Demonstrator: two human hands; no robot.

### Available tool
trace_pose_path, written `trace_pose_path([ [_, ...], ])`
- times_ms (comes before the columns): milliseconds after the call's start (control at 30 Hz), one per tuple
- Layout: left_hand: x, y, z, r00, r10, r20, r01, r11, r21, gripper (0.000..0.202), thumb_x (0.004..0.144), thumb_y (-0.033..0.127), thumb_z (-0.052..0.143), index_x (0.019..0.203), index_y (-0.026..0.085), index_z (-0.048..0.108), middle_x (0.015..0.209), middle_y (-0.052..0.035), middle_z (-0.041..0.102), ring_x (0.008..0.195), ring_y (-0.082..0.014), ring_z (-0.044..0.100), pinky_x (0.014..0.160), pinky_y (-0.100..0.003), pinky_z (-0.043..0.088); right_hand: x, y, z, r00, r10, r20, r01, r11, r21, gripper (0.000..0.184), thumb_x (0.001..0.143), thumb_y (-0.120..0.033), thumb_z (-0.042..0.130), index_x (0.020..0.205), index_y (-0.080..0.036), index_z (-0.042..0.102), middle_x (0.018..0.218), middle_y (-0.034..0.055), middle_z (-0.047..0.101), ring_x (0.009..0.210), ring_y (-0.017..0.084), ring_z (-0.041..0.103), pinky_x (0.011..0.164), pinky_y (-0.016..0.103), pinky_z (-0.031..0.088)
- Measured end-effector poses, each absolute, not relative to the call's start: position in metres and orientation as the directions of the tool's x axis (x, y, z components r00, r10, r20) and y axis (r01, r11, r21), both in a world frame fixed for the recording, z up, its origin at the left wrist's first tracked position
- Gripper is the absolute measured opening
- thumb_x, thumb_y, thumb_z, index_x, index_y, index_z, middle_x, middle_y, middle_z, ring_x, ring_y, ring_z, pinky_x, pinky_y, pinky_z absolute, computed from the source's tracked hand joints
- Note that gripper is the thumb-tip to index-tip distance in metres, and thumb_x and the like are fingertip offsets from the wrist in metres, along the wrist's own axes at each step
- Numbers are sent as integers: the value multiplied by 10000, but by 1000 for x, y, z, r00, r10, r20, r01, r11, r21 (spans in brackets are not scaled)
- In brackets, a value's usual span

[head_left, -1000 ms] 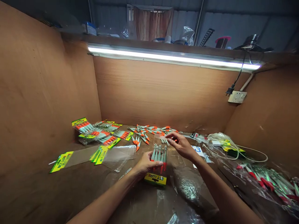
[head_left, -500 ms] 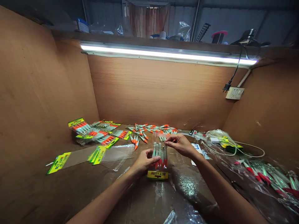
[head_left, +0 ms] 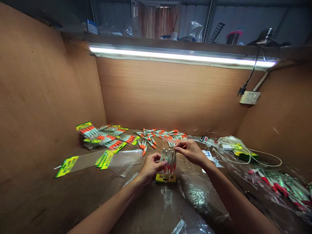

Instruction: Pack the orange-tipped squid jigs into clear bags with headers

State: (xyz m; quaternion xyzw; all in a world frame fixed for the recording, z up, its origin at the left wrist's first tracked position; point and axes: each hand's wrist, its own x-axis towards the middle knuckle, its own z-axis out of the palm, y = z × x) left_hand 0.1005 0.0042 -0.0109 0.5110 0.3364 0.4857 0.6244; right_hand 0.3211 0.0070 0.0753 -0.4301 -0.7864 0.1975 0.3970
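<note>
My left hand grips the left side of a clear lure bag, thumb on its front. Several pale fishing lures with orange-red tips stand in it, hooks towards the back and tips towards me. Its yellow "BCT LURE" header card faces my side. At the bag's far end my right hand is closed, thumb and forefinger pinched beside the hooks; what lies between the fingertips is too small to make out. Just behind my hands lies a loose pile of orange-and-white lures.
Filled lure packs are piled at the back left. Flat bags with yellow cards lie nearer. On the right are a white cord, a yellow-green pack and bagged red-and-silver lures. Wooden panels enclose the table.
The whole view has shifted slightly, so the scene sits further right. The lures in the bag look more blurred near the hooks. Both hands keep nearly the same hold.
</note>
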Motion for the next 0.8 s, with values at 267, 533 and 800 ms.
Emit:
trace_pose_path([
  [267,104,-2,-9,311,947,83,-279,8,960,416,647,420,885,820,148,620,777,-7,656,641,-115,589,577,-199,438,318,3,77,-305,823,480,524,565,-637,169,853,-306,644,767,-199,742,784,40,728,742,204,633,708,300,463],
  [533,104,0,-8,316,946,74,-290,22,957,446,627,444,893,848,146,646,810,-27,681,668,-129,613,622,-220,468,310,-2,79,-282,831,480,546,550,-631,155,845,-274,633,739,-191,709,745,25,708,698,183,617,672,281,438],
  [800,106,-2,-16,389,919,61,-174,9,985,546,609,514,882,935,113,705,803,-50,707,590,-126,592,555,-209,405,311,-4,82,-315,827,465,520,560,-645,174,864,-281,617,755,-181,710,744,13,699,698,165,610,672,258,436],
])
